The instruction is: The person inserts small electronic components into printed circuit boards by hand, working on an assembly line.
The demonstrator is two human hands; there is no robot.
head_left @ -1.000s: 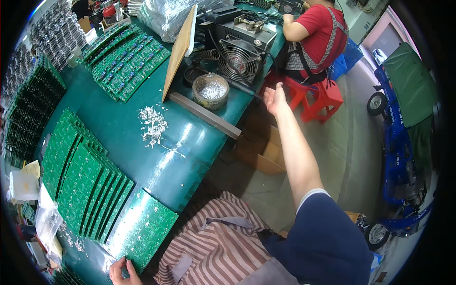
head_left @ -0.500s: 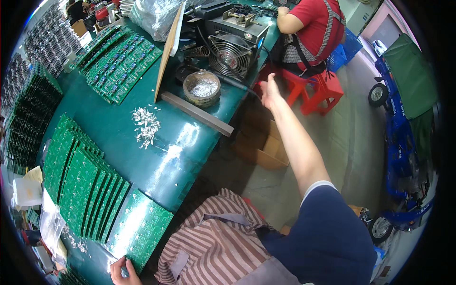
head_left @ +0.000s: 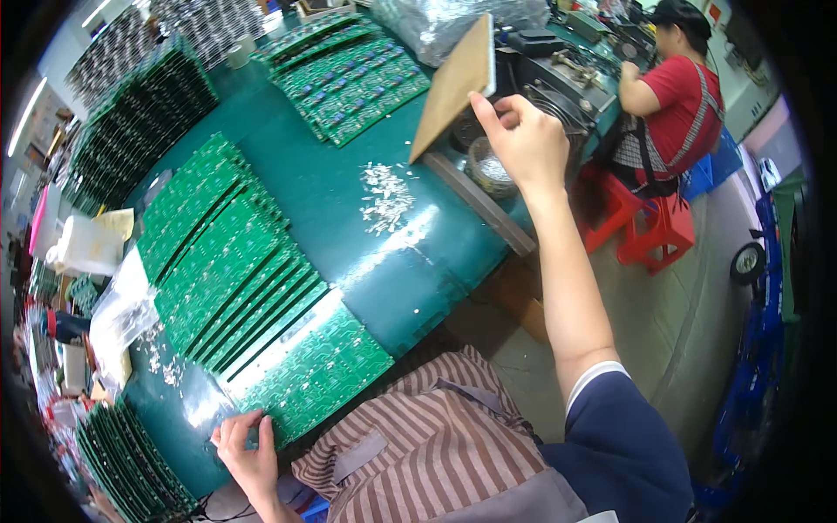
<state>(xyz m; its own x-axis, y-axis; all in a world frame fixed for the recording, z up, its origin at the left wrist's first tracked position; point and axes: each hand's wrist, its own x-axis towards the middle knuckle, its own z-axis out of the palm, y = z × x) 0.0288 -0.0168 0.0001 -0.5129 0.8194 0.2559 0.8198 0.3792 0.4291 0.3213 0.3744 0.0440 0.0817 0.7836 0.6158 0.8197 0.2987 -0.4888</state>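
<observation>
My left hand (head_left: 248, 449) is at the near edge of a green circuit board (head_left: 327, 362). Its thumb and forefinger come together in a pinch; anything between them is too small to make out. This board lies flat at the front end of a fanned row of circuit boards (head_left: 218, 248). My right hand (head_left: 532, 148) is raised in front of a leaning wooden board (head_left: 453, 87). Its thumb is stretched out, apart from the loosely curled fingers, with nothing visible in them. Behind this hand, a round pot (head_left: 493, 170) with silvery contents is partly hidden.
Small pale pieces (head_left: 386, 199) lie on the green tabletop beside a metal bar (head_left: 479, 202). More circuit boards (head_left: 349, 74) stand at the back, with others (head_left: 131, 462) at the near left. A person in red (head_left: 676, 105) sits on a red stool (head_left: 658, 231) at the right.
My right hand has come up and inward from beside the soldering iron's handle to before the wooden board. My left hand stays by the board's edge, its fingers drawn together. The view has swung.
</observation>
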